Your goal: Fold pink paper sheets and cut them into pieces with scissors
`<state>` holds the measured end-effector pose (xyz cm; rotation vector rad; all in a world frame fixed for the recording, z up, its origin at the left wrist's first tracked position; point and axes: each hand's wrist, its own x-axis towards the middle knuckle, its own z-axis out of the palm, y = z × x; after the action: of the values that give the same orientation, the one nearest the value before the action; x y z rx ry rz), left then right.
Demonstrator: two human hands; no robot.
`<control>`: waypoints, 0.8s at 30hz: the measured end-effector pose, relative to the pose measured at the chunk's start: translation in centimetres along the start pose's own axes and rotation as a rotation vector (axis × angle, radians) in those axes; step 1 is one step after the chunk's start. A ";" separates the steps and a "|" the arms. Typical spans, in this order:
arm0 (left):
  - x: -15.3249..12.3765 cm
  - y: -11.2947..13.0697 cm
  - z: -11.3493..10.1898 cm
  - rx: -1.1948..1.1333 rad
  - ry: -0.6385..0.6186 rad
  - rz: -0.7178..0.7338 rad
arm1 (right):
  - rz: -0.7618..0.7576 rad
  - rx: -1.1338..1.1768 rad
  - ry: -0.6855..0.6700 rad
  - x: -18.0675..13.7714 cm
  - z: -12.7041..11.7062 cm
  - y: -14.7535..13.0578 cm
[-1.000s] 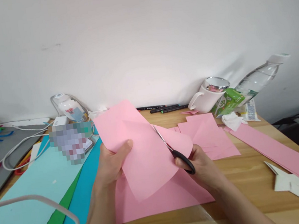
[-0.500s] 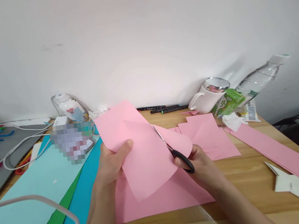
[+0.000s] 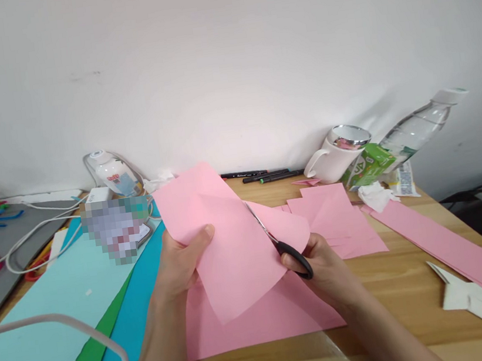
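My left hand (image 3: 185, 262) grips the left edge of a pink paper sheet (image 3: 233, 252), thumb on top and fingers hidden beneath. Black-handled scissors (image 3: 294, 258) are in my right hand (image 3: 323, 264), its thumb in one loop. The blades lie along a cut in the sheet, and the part to the right of them curls up. Below the raised sheet, more pink paper (image 3: 260, 329) lies flat on the table. Several smaller pink pieces (image 3: 334, 215) rest behind my right hand.
At left lie light-blue paper (image 3: 61, 299), green and blue sheets, a blurred phone (image 3: 119, 232) and a white cable (image 3: 64, 322). A mug (image 3: 331, 157), green carton (image 3: 367, 165) and clear bottle (image 3: 420, 121) stand back right. Pink strips (image 3: 459, 252) and a folded white paper star (image 3: 466, 296) lie right.
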<state>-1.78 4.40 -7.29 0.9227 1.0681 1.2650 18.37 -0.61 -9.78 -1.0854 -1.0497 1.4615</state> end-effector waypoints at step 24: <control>0.1 -0.1 -0.3 -0.012 -0.018 0.036 | -0.008 0.075 -0.026 0.0 -0.1 0.4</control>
<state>-2.08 4.47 -7.49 0.9466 1.0323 1.2894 18.41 -0.65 -10.14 -1.0104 -1.0082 1.5007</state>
